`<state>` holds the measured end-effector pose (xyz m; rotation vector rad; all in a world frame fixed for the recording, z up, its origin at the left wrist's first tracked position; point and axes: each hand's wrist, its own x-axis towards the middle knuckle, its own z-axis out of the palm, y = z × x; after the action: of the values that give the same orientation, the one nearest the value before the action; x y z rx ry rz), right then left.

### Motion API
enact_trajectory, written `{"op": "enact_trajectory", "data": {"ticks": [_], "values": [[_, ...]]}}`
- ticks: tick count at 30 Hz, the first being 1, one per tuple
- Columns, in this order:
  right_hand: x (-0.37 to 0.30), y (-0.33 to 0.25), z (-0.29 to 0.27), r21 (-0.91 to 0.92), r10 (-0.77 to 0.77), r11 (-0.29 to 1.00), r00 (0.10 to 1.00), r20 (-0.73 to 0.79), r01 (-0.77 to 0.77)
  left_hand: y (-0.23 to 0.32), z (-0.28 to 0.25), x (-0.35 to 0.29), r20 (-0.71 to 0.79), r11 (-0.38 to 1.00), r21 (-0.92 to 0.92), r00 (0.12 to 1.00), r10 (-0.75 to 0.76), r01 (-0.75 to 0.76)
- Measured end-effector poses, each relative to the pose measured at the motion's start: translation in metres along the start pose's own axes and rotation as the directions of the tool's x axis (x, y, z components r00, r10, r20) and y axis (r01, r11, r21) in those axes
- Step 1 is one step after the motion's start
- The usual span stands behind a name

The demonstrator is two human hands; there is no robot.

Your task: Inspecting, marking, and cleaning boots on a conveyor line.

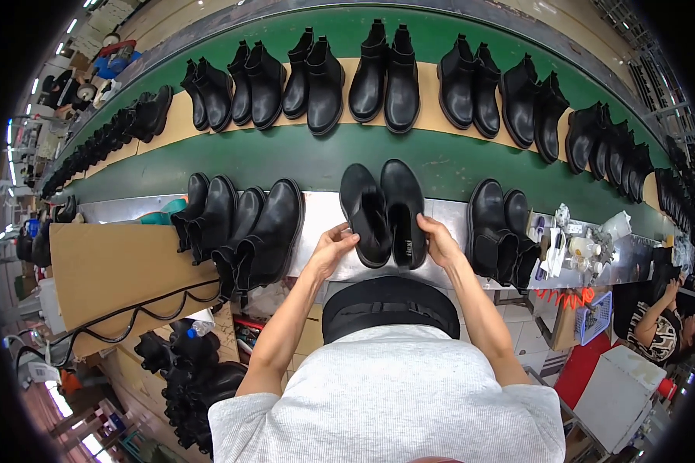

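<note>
The left hand (333,248) holds the left boot (367,220) of a black pair by its outer side, thumb near the ankle opening; the right hand (442,241) grips the outer side of the right boot (403,204). Both boots sit side by side in front of the person, toes pointing away, over the near edge of the metal tabletop (320,208) and the green surface (286,158) beyond it. Whether they rest on it or are slightly raised I cannot tell.

Close by on the left, a cluster of black boots (270,228) crowds the tabletop, partly hiding a teal object (162,216) and overlapping a big cardboard sheet (123,266) with a black cable (135,315) looping along it. Near on the right stands another black pair (486,212), then white brushes (550,251) and a group of small bottles (585,248). A red coiled hose (565,296) hangs below them, near a blue basket (594,318). Across the green surface, a long row of black boots (328,81) lines a tan strip (426,92). More dark boots (189,386) are piled at lower left, and a co-worker (655,328) is at far right.
</note>
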<state>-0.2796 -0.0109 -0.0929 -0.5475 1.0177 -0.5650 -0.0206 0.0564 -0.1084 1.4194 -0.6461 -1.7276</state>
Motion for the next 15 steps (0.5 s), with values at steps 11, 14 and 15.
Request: {"op": "enact_trajectory", "data": {"ticks": [11, 14, 15], "values": [[0.000, -0.070, 0.047, 0.412, -0.056, 0.902, 0.982, -0.181, 0.128, 0.104, 0.075, -0.002, -0.267, 0.882, -0.442, 0.963, 0.045, -0.164], [-0.001, -0.073, 0.051, 0.385, -0.064, 0.902, 0.942, -0.329, 0.195, 0.100, 0.075, 0.002, -0.328, 0.896, -0.376, 0.938, 0.109, -0.236], [-0.001, -0.073, 0.052, 0.373, -0.050, 0.906, 0.924, -0.378, 0.202, 0.097, 0.074, 0.003, -0.347, 0.896, -0.373, 0.932, 0.108, -0.243]]}}
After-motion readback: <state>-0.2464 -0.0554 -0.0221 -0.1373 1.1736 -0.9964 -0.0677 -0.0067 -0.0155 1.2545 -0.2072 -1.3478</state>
